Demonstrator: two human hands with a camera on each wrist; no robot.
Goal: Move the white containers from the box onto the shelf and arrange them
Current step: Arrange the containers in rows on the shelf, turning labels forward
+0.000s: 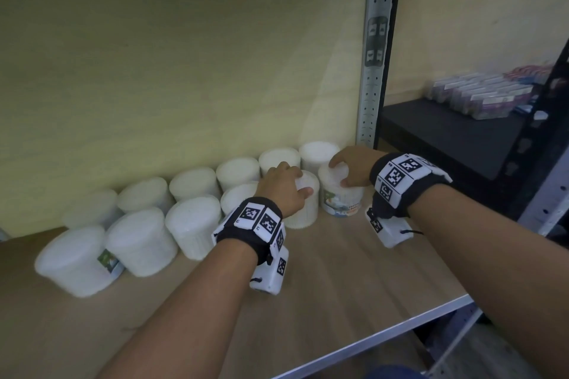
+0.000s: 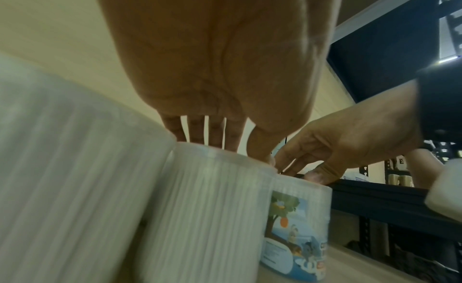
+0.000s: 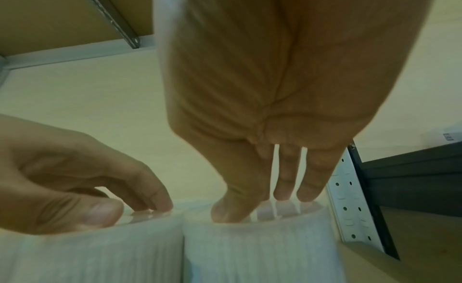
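Note:
Two rows of white ribbed containers stand along the back of the wooden shelf (image 1: 338,271). My left hand (image 1: 292,184) grips the lid of a plain white container (image 1: 303,209) from above, thumb on its near side; the same grip (image 2: 232,147) shows in the left wrist view on this container (image 2: 212,208). My right hand (image 1: 340,174) grips the top of the neighbouring container with a picture label (image 1: 340,198), the last at the right of the front row. In the right wrist view its fingertips (image 3: 303,197) lie on the lid (image 3: 262,247). Both containers stand on the shelf, side by side and touching.
A grey perforated upright (image 1: 374,71) rises just right of the back row. Beyond it a black shelf (image 1: 446,132) carries packaged goods (image 1: 480,95). The shelf's metal front edge (image 1: 369,338) runs below my forearms. A pale wall closes the back.

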